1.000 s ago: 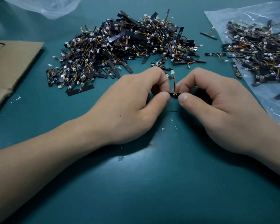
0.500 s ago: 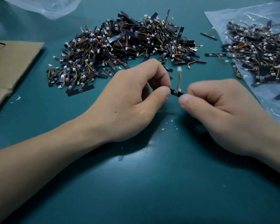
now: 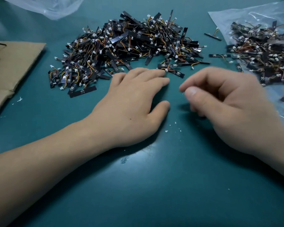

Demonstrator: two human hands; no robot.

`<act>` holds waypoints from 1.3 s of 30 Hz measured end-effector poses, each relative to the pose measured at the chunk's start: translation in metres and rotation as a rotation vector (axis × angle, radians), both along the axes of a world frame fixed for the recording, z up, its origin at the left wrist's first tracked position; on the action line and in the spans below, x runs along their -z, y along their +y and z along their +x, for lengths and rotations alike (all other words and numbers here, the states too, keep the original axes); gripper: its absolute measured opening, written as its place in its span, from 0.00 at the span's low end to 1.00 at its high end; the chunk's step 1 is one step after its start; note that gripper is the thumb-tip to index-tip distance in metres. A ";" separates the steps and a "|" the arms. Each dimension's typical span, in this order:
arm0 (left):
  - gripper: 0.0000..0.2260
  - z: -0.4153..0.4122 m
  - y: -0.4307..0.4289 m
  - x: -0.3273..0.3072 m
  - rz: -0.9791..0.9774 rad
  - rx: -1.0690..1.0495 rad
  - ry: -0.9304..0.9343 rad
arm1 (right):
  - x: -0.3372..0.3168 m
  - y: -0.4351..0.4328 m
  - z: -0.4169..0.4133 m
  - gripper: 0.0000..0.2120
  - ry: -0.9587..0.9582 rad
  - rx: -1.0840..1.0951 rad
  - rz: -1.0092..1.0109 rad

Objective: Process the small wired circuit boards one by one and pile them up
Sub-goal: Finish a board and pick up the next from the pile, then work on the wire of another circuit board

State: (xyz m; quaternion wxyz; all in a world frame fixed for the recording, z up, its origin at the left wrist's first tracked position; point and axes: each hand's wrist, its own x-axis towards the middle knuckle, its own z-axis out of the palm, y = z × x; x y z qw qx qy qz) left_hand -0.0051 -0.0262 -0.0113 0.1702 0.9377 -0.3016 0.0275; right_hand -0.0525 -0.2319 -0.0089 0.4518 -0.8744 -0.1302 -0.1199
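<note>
Left hand (image 3: 129,104) fingers straight, tips touched wired circuit board (image 3: 176,73) at pile (image 3: 129,46) edge; right hand (image 3: 228,104) fingers curled, blurred, could not tell if holding anything

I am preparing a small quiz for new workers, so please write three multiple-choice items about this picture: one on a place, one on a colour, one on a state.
1. Where does the flat brown cardboard sheet lie?
A) left of the large heap of black wired circuit boards
B) right of it
C) on top of it

2. What colour is the table top?
A) white
B) teal green
C) red

3. How is the left hand?
A) clenched in a fist
B) gripping a tool
C) open, with its fingers stretched towards the heap

Answers:
1 A: the sheet lies at the left edge of the picture.
2 B: the bare surface is teal green.
3 C: the fingers are straight, with the fingertips at the heap's near edge.
</note>
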 end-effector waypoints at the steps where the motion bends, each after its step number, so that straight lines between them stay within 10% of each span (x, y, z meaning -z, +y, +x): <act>1: 0.26 0.000 0.000 0.000 -0.003 0.001 -0.008 | 0.001 0.001 -0.002 0.04 -0.019 -0.016 -0.086; 8: 0.31 -0.002 0.001 0.000 0.101 0.086 -0.007 | 0.000 0.000 0.001 0.05 -0.020 0.049 -0.203; 14: 0.24 0.000 0.002 -0.001 0.072 0.119 -0.025 | -0.002 0.003 0.002 0.29 0.100 0.118 -0.321; 26: 0.03 -0.003 0.000 -0.004 -0.200 0.000 -0.020 | 0.000 0.003 0.003 0.21 0.111 0.056 -0.486; 39: 0.23 -0.007 0.000 -0.004 -0.041 0.137 -0.010 | 0.001 0.002 0.004 0.18 0.111 0.057 -0.505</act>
